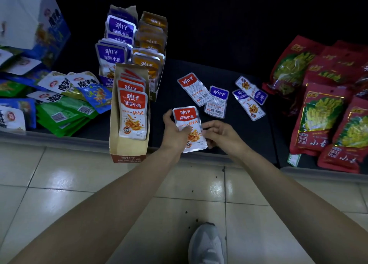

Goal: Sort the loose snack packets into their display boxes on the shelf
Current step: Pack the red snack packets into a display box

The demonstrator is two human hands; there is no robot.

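Observation:
My left hand (173, 131) grips a red-topped snack packet (187, 117) by its left side, face up, above the shelf's front edge. My right hand (220, 133) pinches the same packet's right edge. Left of it a cardboard display box (127, 147) holds red packets upright. Behind that stand a purple-packet box (113, 54) and an orange-packet box (150, 50). Loose on the dark shelf (249, 140) lie a red packet (194, 88) face down, a purple one (217, 101) face down, and two purple ones (249, 103) (251, 89) farther right.
Green, blue and white bags (65, 102) are heaped on the shelf's left, below a tall white and blue carton (29, 19). Large red bags (326, 112) are stacked at the right. A tiled floor and my grey shoe (207, 243) lie below the shelf edge.

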